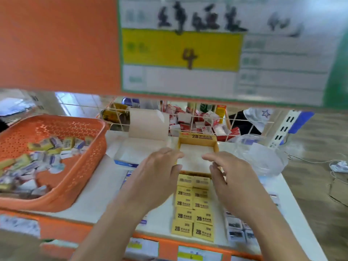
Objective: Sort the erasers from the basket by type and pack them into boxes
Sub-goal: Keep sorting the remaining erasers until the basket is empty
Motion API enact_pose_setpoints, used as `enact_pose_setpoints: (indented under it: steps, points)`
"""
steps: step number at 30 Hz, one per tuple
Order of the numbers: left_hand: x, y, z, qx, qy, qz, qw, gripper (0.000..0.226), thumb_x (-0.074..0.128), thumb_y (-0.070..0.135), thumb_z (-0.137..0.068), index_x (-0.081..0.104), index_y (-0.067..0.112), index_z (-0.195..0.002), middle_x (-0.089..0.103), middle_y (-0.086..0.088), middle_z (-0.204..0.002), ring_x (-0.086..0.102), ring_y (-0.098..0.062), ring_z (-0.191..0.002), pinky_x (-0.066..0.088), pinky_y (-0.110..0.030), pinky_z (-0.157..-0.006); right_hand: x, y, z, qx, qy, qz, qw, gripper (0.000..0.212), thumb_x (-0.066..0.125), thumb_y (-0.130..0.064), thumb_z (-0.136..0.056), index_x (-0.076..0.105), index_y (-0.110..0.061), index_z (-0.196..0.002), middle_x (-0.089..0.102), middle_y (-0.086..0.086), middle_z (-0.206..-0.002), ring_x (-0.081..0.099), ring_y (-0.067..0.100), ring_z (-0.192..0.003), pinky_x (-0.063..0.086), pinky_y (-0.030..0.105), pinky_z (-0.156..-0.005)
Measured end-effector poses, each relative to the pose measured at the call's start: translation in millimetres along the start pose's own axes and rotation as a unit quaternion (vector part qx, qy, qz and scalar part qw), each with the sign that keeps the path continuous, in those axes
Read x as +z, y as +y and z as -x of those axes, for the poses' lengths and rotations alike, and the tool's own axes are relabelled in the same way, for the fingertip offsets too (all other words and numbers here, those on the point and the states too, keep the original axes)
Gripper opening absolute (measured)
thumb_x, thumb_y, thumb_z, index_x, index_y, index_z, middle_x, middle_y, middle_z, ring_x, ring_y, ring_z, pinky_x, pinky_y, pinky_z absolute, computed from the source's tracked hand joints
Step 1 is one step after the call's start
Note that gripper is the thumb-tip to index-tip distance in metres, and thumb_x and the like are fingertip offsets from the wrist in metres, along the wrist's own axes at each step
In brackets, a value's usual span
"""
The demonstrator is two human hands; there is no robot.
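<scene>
Hands reach forward side by side from 6 o'clock, palms down, forearms bare. The left hand (158,178) and the right hand (232,178) both have fingers loosely bent and a little spread, and they grip nothing. The fingertips point to 12 o'clock and lean toward each other over the near part of the yellow box (197,140). Whether they touch its rim I cannot tell.

Two open boxes stand on the table (94,185). The yellow box, white inside and empty, is at the centre. A white box (131,151) is just beside it at 9 o'clock, partly hidden by the left hand. One orange basket (102,132) sits at 9 o'clock of the view and holds a heap of mixed erasers (47,151), yellow and white-blue, too blurred to count.

Yellow erasers (193,206) lie flat in two columns between the wrists, at 6 o'clock from the fingertips and just beside the yellow box. I count ten, five in each column. Some dark-and-white erasers (236,229) lie at 5 o'clock by the right forearm; their number is not clear. One clear tub (263,157) stands at 3 o'clock from the right hand.
</scene>
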State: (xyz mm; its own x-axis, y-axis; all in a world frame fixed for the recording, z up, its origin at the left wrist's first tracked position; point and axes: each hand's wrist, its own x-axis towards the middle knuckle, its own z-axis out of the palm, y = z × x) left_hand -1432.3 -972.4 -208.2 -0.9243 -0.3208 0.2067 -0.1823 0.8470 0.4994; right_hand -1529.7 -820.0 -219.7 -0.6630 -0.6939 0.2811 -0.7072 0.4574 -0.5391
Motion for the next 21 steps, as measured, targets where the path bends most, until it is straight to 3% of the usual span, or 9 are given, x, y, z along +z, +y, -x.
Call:
enact_pose_setpoints:
  steps: [4, 7, 10, 13, 15, 18, 19, 21]
  points:
    - [-47.3, -41.2, 26.6, -0.042, 0.046, -0.040, 0.997, 0.034, 0.047, 0.019, -0.098, 0.055, 0.022, -0.131, 0.056, 0.007, -0.127, 0.053, -0.009, -0.113, 0.033, -0.013, -0.086, 36.1, -65.1, -32.5, -0.071, -0.057, -0.003, 0.996, 0.040, 0.042, -0.020, -0.099, 0.046, -0.034, -0.136, 0.045, -0.016, -0.137, 0.036, -0.003, -0.122, 0.021, 0.003, -0.086]
    - [-79.9, -76.5, 48.7, -0.065, 0.071, -0.072, 0.993, 0.034, 0.050, 0.017, -0.096, 0.057, 0.021, -0.129, 0.058, 0.006, -0.122, 0.056, -0.011, -0.108, 0.030, -0.010, -0.080, 60.6, -113.7, -54.9, -0.116, -0.097, 0.004, 0.988, 0.043, 0.041, -0.023, -0.099, 0.037, -0.034, -0.141, 0.039, -0.014, -0.141, 0.034, 0.002, -0.126, 0.024, 0.011, -0.091]
    - [-108.7, -118.7, 66.1, -0.081, 0.093, -0.092, 0.988, 0.032, 0.053, 0.016, -0.092, 0.063, 0.017, -0.122, 0.062, 0.001, -0.116, 0.060, -0.018, -0.103, 0.037, -0.017, -0.081, 86.0, -157.0, -75.9, -0.151, -0.110, 0.004, 0.982, 0.045, 0.044, -0.023, -0.098, 0.038, -0.030, -0.141, 0.040, -0.009, -0.142, 0.036, 0.007, -0.128, 0.022, 0.014, -0.095]
    - [-136.0, -167.5, 75.0, -0.151, 0.107, -0.099, 0.978, 0.037, 0.054, 0.018, -0.092, 0.058, 0.023, -0.129, 0.057, 0.001, -0.122, 0.057, -0.022, -0.109, 0.043, -0.028, -0.086, 119.2, -189.2, -96.5, -0.175, -0.121, 0.030, 0.977, 0.041, 0.049, -0.022, -0.094, 0.047, -0.023, -0.135, 0.048, 0.000, -0.135, 0.043, 0.016, -0.124, 0.031, 0.024, -0.100]
    - [-148.2, -204.1, 75.2, -0.216, 0.060, -0.118, 0.967, 0.037, 0.055, 0.018, -0.091, 0.058, 0.028, -0.127, 0.057, 0.000, -0.120, 0.058, -0.023, -0.105, 0.046, -0.029, -0.082, 142.7, -205.4, -110.9, -0.168, -0.150, 0.056, 0.973, 0.033, 0.051, -0.022, -0.092, 0.055, -0.018, -0.124, 0.054, 0.005, -0.125, 0.050, 0.022, -0.117, 0.042, 0.035, -0.096]
    - [-159.6, -235.4, 71.4, -0.268, -0.055, -0.170, 0.947, 0.020, 0.059, 0.024, -0.086, 0.061, 0.032, -0.104, 0.064, -0.002, -0.109, 0.060, -0.021, -0.088, 0.048, -0.029, -0.072, 172.2, -223.4, -132.3, -0.156, -0.210, 0.130, 0.956, 0.017, 0.056, -0.020, -0.087, 0.057, -0.014, -0.103, 0.057, 0.009, -0.113, 0.054, 0.027, -0.108, 0.047, 0.036, -0.087]
    - [-160.9, -240.4, 69.3, -0.260, -0.097, -0.193, 0.941, 0.015, 0.059, 0.027, -0.086, 0.062, 0.032, -0.100, 0.065, -0.002, -0.108, 0.061, -0.021, -0.088, 0.048, -0.028, -0.073, 179.0, -227.8, -138.3, -0.152, -0.241, 0.168, 0.944, 0.012, 0.058, -0.019, -0.086, 0.055, -0.015, -0.097, 0.058, 0.010, -0.112, 0.056, 0.027, -0.105, 0.047, 0.034, -0.084]
    - [-160.9, -244.3, 64.2, -0.234, -0.197, -0.227, 0.925, 0.025, 0.058, 0.031, -0.087, 0.065, 0.030, -0.110, 0.065, 0.003, -0.114, 0.062, -0.019, -0.100, 0.050, -0.028, -0.084, 187.4, -235.5, -145.4, -0.140, -0.324, 0.231, 0.907, 0.019, 0.063, -0.020, -0.083, 0.061, -0.012, -0.100, 0.063, 0.008, -0.108, 0.059, 0.026, -0.097, 0.049, 0.032, -0.077]
